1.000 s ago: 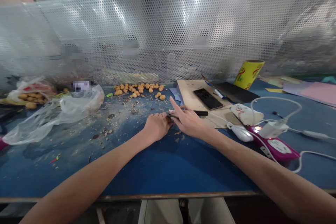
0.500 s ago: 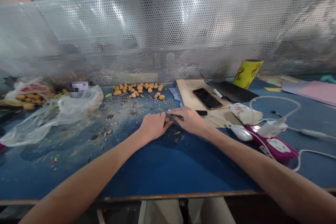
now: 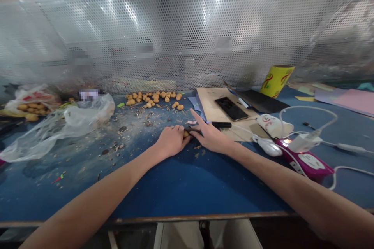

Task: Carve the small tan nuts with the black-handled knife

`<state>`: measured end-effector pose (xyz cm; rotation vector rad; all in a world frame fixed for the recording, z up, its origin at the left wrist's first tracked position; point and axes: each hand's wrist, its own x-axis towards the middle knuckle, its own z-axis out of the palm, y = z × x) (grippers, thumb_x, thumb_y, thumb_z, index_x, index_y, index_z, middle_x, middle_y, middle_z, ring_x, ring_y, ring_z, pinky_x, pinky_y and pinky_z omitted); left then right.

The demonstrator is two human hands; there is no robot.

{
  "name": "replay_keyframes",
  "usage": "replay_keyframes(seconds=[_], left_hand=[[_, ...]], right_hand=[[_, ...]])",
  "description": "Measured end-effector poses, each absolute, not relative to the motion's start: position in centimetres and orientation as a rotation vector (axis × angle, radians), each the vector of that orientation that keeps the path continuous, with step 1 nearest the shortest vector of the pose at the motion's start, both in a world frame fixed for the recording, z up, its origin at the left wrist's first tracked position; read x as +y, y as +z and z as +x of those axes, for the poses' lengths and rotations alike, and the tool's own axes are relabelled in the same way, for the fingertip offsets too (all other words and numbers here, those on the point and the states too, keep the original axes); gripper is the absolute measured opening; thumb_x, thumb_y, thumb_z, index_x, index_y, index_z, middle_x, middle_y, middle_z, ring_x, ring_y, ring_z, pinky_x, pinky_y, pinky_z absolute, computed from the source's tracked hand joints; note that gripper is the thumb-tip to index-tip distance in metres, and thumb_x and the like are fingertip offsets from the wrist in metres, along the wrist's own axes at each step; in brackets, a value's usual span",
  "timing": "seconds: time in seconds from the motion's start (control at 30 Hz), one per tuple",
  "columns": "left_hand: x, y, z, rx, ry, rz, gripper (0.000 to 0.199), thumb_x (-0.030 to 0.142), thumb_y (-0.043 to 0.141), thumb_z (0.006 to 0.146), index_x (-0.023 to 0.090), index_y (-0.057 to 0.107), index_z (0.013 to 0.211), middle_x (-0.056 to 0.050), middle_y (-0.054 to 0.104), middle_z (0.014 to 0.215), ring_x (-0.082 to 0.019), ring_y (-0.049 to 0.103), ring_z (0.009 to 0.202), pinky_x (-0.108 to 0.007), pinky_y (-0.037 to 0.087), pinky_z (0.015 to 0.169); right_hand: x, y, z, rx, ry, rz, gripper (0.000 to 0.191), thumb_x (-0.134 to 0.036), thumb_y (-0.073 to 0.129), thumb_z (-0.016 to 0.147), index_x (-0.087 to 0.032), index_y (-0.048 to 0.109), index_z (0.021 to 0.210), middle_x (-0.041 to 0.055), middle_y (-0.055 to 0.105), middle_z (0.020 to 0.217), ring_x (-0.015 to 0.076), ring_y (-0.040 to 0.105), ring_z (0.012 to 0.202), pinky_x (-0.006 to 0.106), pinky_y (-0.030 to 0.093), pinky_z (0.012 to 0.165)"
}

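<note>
One perforated screen (image 3: 187, 27), one blue table (image 3: 187, 186), two hands, one small tan lump.
Two plastic bags (image 3: 87, 113) lie at the left, near one cluster of tan lumps (image 3: 156, 100) too crowded to count exactly; at the right sit one magenta power strip (image 3: 321, 166) and one yellow roll (image 3: 276, 82). The left hand's (image 3: 171, 141) fingers curl together around the tan lump (image 3: 186, 134), near the table's middle; the right hand (image 3: 209, 136) extends its index finger, thumb and other fingers pinching one dark flat piece (image 3: 189, 128) at the lump.
</note>
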<state>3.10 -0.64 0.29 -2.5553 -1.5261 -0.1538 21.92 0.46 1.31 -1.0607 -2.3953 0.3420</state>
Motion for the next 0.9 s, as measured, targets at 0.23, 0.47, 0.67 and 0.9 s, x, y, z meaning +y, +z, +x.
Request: replay_keyframes(seconds=[0.23, 0.47, 0.67, 0.9], left_hand=[[-0.68, 0.22, 3.25, -1.561, -0.141, -2.539, 0.038, 0.042, 0.036, 0.097, 0.011, 0.058, 0.1, -0.014, 0.066, 0.098, -0.029, 0.065, 0.091, -0.042, 0.05, 0.077], [-0.88, 0.42, 3.47, -1.593, -0.147, -2.537, 0.038, 0.043, 0.038, 0.096, 0.011, 0.058, 0.103, -0.015, 0.066, 0.098, -0.03, 0.066, 0.091, -0.042, 0.051, 0.076], [-0.75, 0.11, 3.47, -1.584, -0.17, -2.519, 0.039, 0.044, 0.037, 0.097, 0.011, 0.058, 0.101, -0.014, 0.067, 0.097, -0.029, 0.066, 0.09, -0.041, 0.051, 0.076], [-1.09, 0.45, 3.66, -1.579, -0.175, -2.514, 0.039, 0.043, 0.036, 0.097, 0.012, 0.06, 0.099, -0.013, 0.066, 0.095, -0.03, 0.065, 0.09, -0.04, 0.05, 0.074]], right_hand=[[0.17, 1.45, 21.94, -2.439, 0.259, -1.02, 0.073, -0.023, 0.038, 0.095, -0.015, -0.005, 0.154, 0.0046, 0.074, 0.088, 0.0241, 0.066, 0.083, 0.036, 0.047, 0.077], [0.16, 1.13, 21.66, -2.447, 0.187, -1.087, 0.075, -0.024, 0.037, 0.095, -0.012, -0.009, 0.153, 0.0056, 0.073, 0.084, 0.026, 0.065, 0.082, 0.037, 0.047, 0.073], [0.07, 1.2, 21.56, -2.447, 0.087, -1.111, 0.078, -0.025, 0.039, 0.095, -0.012, -0.011, 0.153, 0.0079, 0.072, 0.087, 0.0286, 0.064, 0.089, 0.038, 0.047, 0.075], [-0.24, 1.63, 21.32, -2.476, 0.028, -1.092, 0.078, -0.023, 0.039, 0.094, -0.011, -0.011, 0.153, 0.0105, 0.072, 0.09, 0.0308, 0.064, 0.094, 0.041, 0.048, 0.079]])
